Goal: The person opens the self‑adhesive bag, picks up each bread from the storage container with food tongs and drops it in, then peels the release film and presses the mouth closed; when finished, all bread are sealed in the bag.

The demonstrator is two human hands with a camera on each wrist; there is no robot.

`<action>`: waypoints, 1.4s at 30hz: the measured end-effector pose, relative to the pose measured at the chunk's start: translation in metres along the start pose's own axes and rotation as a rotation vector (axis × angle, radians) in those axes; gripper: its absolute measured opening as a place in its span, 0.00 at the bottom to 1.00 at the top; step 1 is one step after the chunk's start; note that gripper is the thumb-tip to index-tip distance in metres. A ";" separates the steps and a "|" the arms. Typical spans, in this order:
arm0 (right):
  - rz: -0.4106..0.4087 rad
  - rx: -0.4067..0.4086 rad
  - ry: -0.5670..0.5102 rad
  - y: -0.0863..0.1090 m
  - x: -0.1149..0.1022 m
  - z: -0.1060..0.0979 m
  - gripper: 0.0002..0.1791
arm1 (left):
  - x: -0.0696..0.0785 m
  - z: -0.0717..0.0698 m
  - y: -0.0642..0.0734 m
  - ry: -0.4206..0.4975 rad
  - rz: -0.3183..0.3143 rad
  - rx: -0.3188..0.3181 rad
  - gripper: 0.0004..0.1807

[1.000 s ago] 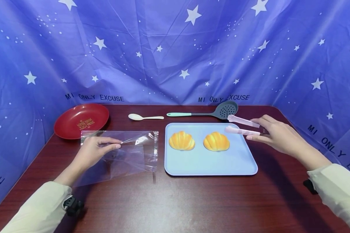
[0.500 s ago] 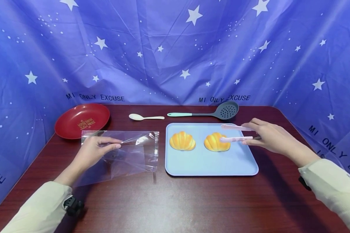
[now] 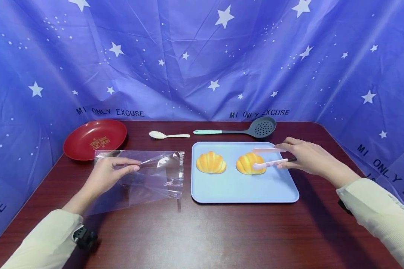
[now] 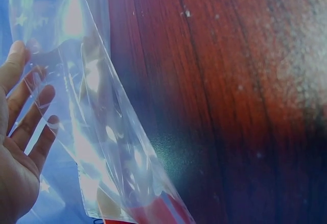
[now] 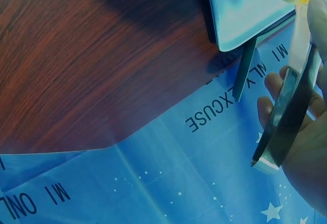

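My left hand [image 3: 109, 173] pinches the edge of a clear plastic bag [image 3: 155, 183] between thumb and forefinger; the bag stretches to the right above the table. In the left wrist view the bag [image 4: 110, 132] hangs from the fingertips. On the right, my right hand [image 3: 306, 157] holds pink tongs [image 3: 271, 163], whose metal bend [image 5: 286, 122] shows in the right wrist view. The tongs' spread arms reach around the right croissant [image 3: 247, 160] on a light blue tray [image 3: 242, 190]; whether they touch it I cannot tell. A second croissant [image 3: 210, 162] lies to its left.
A red plate [image 3: 84, 138] stands at the back left of the dark wooden table [image 3: 195, 231]. Along the back lie a white spoon [image 3: 159, 135] and a slotted turner [image 3: 260, 127] with a mint handle. A blue starry curtain [image 3: 188, 86] encloses the table.
My right hand has moved left and the tongs have come down from the tray's back right corner to the right croissant. My left hand and the bag have stayed in place.
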State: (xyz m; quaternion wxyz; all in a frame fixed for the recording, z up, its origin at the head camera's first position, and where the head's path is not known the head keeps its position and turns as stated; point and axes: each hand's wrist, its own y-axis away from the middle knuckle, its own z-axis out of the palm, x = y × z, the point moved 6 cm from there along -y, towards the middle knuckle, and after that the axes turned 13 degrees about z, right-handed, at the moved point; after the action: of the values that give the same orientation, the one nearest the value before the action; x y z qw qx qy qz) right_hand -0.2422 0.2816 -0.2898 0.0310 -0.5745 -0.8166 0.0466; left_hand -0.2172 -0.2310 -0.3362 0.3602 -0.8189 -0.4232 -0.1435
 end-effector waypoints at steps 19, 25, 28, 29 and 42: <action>0.074 -0.121 -0.080 -0.013 0.004 0.006 0.25 | 0.001 0.001 -0.002 0.034 0.019 0.028 0.12; 0.089 -0.044 -0.044 -0.008 -0.001 0.003 0.21 | 0.001 0.000 -0.002 0.020 0.021 0.034 0.12; 0.101 -0.009 -0.026 -0.003 -0.002 0.002 0.21 | 0.001 0.000 -0.002 0.025 0.018 0.030 0.12; 0.104 0.003 -0.024 -0.002 -0.003 0.002 0.21 | 0.001 0.000 -0.002 0.028 0.016 0.028 0.12; 0.114 0.174 -0.039 0.010 -0.008 -0.016 0.23 | 0.001 -0.003 0.000 -0.037 0.028 0.063 0.13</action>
State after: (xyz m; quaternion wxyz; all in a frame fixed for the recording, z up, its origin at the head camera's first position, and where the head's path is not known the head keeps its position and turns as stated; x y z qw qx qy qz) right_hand -0.2283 0.2785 -0.2746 0.0620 -0.6140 -0.7760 0.1303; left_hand -0.2168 -0.2327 -0.3333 0.3800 -0.8155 -0.4225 -0.1097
